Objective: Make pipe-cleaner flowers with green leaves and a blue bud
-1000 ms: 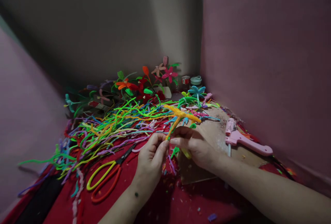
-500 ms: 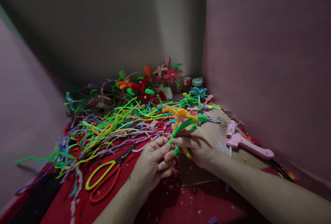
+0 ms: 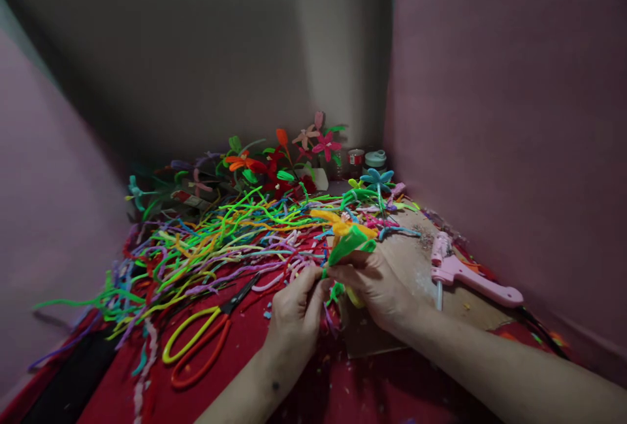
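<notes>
Both my hands meet at the middle of a red-covered table. My left hand [image 3: 296,313] pinches a green pipe cleaner [image 3: 349,245] at its lower end. My right hand [image 3: 375,283] is closed round the stem of a yellow pipe-cleaner flower [image 3: 337,220], which points up and away from me. The green piece lies folded along that stem, just under the yellow petals. A short yellow-green end pokes out beneath my right palm.
A heap of loose pipe cleaners [image 3: 206,241] spreads to the left. Scissors with yellow and orange handles [image 3: 196,342] lie near my left wrist. A pink glue gun [image 3: 460,270] rests on a brown board [image 3: 416,260]. Finished flowers [image 3: 294,149] and small jars [image 3: 375,159] stand by the wall.
A green pipe cleaner has been brought up against the yellow flower's stem and bent along it. My left hand went from open pinch to closed fingers at the stem's base.
</notes>
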`<state>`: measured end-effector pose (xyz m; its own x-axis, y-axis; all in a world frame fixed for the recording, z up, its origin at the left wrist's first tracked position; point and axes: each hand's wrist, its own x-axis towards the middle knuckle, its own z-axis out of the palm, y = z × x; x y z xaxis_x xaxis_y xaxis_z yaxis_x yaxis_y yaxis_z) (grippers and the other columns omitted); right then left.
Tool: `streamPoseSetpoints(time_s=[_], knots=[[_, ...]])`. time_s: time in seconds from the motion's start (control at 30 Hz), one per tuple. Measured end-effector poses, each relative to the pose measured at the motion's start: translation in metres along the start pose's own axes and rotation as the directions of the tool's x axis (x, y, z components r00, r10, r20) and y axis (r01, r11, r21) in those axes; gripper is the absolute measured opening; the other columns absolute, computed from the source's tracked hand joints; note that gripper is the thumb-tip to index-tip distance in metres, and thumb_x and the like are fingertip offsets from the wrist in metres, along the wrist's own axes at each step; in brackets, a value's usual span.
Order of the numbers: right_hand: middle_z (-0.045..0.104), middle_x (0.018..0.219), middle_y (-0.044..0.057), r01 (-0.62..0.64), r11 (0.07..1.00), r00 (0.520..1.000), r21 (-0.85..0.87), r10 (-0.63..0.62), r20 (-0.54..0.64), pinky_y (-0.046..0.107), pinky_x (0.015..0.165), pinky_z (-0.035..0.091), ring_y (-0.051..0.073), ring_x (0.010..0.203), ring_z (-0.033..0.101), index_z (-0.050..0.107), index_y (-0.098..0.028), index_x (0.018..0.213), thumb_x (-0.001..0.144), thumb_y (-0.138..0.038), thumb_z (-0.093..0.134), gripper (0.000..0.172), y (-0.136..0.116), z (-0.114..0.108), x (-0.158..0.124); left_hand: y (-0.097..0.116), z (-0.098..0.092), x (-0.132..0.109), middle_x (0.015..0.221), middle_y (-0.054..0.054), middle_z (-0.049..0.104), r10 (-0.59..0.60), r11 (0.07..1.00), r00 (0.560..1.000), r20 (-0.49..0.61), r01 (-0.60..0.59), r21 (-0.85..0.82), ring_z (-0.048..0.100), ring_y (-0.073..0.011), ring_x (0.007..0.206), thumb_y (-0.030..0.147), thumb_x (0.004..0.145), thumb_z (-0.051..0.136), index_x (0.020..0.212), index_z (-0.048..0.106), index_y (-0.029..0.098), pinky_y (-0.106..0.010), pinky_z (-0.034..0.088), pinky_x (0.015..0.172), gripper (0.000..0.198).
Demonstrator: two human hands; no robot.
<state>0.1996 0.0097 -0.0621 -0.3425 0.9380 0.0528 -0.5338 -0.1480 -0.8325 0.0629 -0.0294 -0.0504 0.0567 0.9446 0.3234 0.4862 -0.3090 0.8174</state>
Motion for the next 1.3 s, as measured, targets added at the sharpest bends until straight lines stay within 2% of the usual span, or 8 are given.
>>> streamPoseSetpoints(time_s=[0.17,0.3,0.43,0.57,0.73,0.93,1.13,1.3], knots=[[0.063,0.062,0.0,0.031,0.999,0.999,-0.022,-0.03,0.027,0.026,0.063,0.041,0.012,0.06,0.052,0.072,-0.018,0.075,0.062,-0.03,0.077,0.018,-0.002,0.001,-0.002,-0.001,0.003,0.0,0.066,0.001,0.057,-0.03,0.998,0.999,-0.014,0.029,-0.062,0.049,-0.0123,0.06,0.025,0.084,0.049,0.083,0.063,0.021,-0.021,0.038,0.058,0.015],[0.063,0.065,0.0,0.027,1.0,1.0,-0.015,-0.026,0.016,0.026,0.065,0.042,0.012,0.062,0.053,0.072,-0.019,0.077,0.063,-0.031,0.077,0.019,-0.002,0.003,-0.003,-0.004,0.003,-0.002,0.074,-0.001,0.062,0.027,1.0,1.0,-0.001,-0.027,0.016,0.055,-0.0137,0.068,0.023,0.085,0.05,0.09,0.064,0.021,-0.022,0.039,0.065,0.015],[0.064,0.066,-0.001,0.026,0.999,1.0,-0.039,-0.025,0.008,0.025,0.067,0.041,0.013,0.065,0.054,0.072,-0.019,0.072,0.064,-0.028,0.076,0.013,-0.002,0.004,-0.003,-0.006,0.001,-0.002,0.066,0.0,0.057,0.083,0.994,0.996,-0.015,-0.081,0.077,0.051,-0.0115,0.059,0.022,0.085,0.05,0.083,0.065,0.019,-0.022,0.038,0.061,0.015],[0.065,0.071,0.0,-0.002,0.999,1.0,-0.052,0.003,0.003,0.024,0.068,0.041,0.013,0.07,0.055,0.071,-0.019,0.074,0.062,-0.025,0.077,0.014,-0.003,0.001,-0.003,-0.003,0.001,-0.001,0.053,0.004,0.044,-0.136,0.984,0.99,0.031,0.139,-0.109,0.039,-0.0081,0.044,0.029,0.084,0.051,0.075,0.062,0.019,-0.021,0.032,0.047,0.018],[0.063,0.072,0.001,-0.096,0.995,0.969,-0.036,0.102,0.227,0.024,0.061,0.04,0.012,0.063,0.053,0.069,-0.018,0.084,0.067,-0.03,0.073,0.022,-0.009,0.001,-0.004,0.004,0.002,0.0,0.05,0.006,0.046,-0.346,0.831,0.925,0.157,0.38,-0.406,0.035,-0.0049,0.034,0.035,0.08,0.056,0.071,0.056,0.017,-0.019,0.026,0.036,0.021],[0.06,0.07,-0.001,-0.075,0.996,0.985,-0.048,0.082,0.153,0.023,0.062,0.038,0.01,0.063,0.049,0.067,-0.018,0.079,0.058,-0.024,0.078,0.024,-0.015,0.003,-0.001,0.004,-0.001,0.002,0.048,0.006,0.048,-0.367,0.706,0.903,0.223,0.427,-0.565,0.032,-0.0011,0.032,0.035,0.078,0.06,0.071,0.055,0.014,-0.016,0.021,0.036,0.022],[0.062,0.062,-0.002,-0.195,0.977,0.977,0.082,0.187,0.097,0.02,0.056,0.037,0.008,0.056,0.05,0.067,-0.015,0.068,0.05,-0.02,0.08,0.022,-0.015,0.002,0.003,0.007,0.0,0.003,0.043,0.008,0.046,-0.332,0.507,0.878,0.344,0.473,-0.72,0.025,0.0005,0.03,0.031,0.076,0.064,0.064,0.048,0.015,-0.014,0.022,0.034,0.026],[0.061,0.052,-0.003,-0.301,0.947,0.953,0.113,0.293,0.075,0.019,0.048,0.034,0.006,0.047,0.049,0.07,-0.014,0.065,0.047,-0.017,0.081,0.021,-0.015,0.003,0.003,0.0,-0.004,0.005,0.039,0.008,0.043,-0.238,0.387,0.824,0.515,0.566,-0.727,0.018,0.0005,0.027,0.03,0.077,0.063,0.073,0.055,0.015,-0.013,0.018,0.031,0.018]])
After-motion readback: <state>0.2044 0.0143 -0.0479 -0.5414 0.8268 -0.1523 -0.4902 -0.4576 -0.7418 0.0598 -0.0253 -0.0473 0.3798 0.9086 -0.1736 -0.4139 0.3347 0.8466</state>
